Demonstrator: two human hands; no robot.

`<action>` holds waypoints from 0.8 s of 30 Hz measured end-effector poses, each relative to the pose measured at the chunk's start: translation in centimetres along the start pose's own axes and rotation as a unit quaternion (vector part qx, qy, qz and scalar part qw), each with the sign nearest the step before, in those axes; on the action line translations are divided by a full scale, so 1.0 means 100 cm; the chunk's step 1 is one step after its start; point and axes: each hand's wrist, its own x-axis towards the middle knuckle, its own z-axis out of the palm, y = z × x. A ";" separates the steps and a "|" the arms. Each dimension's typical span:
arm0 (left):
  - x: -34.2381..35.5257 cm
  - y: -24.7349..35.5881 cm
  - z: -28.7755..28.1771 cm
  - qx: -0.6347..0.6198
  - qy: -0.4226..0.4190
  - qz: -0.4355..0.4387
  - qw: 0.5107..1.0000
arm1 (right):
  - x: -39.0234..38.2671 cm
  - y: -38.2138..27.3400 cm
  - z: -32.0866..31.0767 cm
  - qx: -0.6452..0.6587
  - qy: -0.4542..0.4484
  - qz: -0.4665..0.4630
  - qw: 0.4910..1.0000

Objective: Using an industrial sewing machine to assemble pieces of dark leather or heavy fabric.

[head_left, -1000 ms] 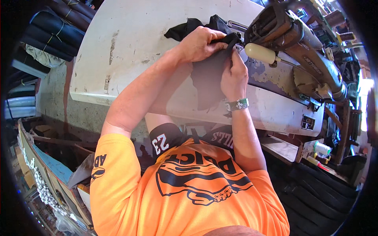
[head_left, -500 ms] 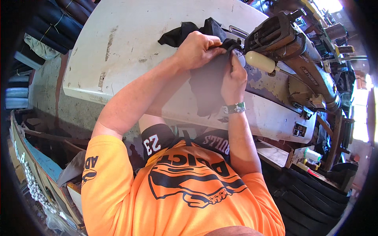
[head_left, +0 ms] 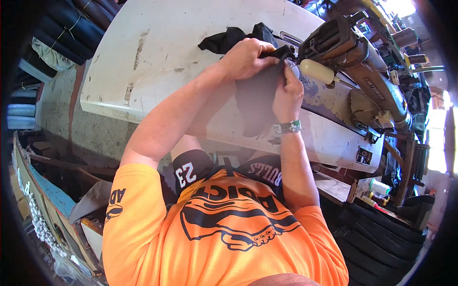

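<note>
A black piece of cloth hangs over the near edge of a worn white work table, with part of it bunched on the tabletop behind my hands. My left hand pinches its upper edge, fingers closed. My right hand grips the same edge just to the right, thumb and fingers pressed together. Both hands are close to the needle end of an old dark sewing machine; the needle itself is hard to make out. A cream rounded part of the machine sits right beside my right fingertips.
The white table is scuffed and stretches to the left and back. Rolls of dark material stand at the far left. Folded black sheets are stacked at the lower right. A wooden-sided bin stands at the lower left.
The view has shifted slightly. Both hands and the black cloth have edged a little to the right, nearer the machine's needle end; the grip looks the same.
</note>
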 end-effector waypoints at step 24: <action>-0.003 -0.011 -0.012 -0.025 -0.038 -0.021 0.999 | -0.005 -0.008 0.001 0.023 0.001 -0.034 0.999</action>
